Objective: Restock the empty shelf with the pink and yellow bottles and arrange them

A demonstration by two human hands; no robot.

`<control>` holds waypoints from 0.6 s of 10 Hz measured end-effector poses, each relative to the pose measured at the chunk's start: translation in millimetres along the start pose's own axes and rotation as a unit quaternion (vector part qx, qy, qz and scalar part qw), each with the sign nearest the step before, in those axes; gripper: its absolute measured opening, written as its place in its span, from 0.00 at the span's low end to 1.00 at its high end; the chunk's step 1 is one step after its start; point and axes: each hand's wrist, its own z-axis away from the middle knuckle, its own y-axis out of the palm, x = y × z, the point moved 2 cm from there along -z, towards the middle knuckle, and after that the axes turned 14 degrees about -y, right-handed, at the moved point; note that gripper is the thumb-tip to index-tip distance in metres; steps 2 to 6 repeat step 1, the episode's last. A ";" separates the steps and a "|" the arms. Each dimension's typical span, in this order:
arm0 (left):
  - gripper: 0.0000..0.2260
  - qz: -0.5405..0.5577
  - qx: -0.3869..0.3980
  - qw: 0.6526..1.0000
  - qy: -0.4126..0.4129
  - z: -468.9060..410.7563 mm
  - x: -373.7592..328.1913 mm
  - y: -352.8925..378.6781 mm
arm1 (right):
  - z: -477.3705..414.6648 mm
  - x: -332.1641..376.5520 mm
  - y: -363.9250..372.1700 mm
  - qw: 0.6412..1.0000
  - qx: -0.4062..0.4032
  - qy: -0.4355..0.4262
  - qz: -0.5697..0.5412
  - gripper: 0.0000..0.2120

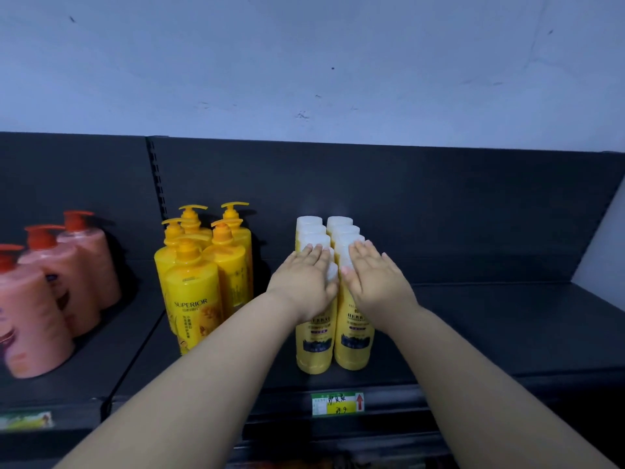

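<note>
Two rows of yellow bottles with white caps (313, 346) stand upright in the middle of the dark shelf (490, 333), running front to back. My left hand (306, 282) lies flat with straight fingers on the caps of the left row. My right hand (375, 279) lies the same way on the right row (353, 343). Several yellow pump bottles (194, 299) stand in a cluster to the left. Pink pump bottles with red pumps (57, 289) stand in a row at the far left.
A green and yellow price tag (337, 403) is fixed to the shelf's front edge below the bottles. A slotted upright post (159, 184) divides the shelf bays. The shelf surface to the right of the white-capped bottles carries nothing. A pale wall rises behind.
</note>
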 end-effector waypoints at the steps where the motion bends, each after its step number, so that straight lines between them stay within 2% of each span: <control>1: 0.28 -0.006 -0.059 0.998 -0.003 24.1 10.2 1.2 | 20.3 26.8 11.4 0.995 -0.077 -0.054 -0.013 0.38; 6: 0.28 -0.006 -0.059 0.998 -0.003 24.1 10.2 1.2 | 20.3 26.8 11.4 0.995 -0.077 -0.054 -0.013 0.38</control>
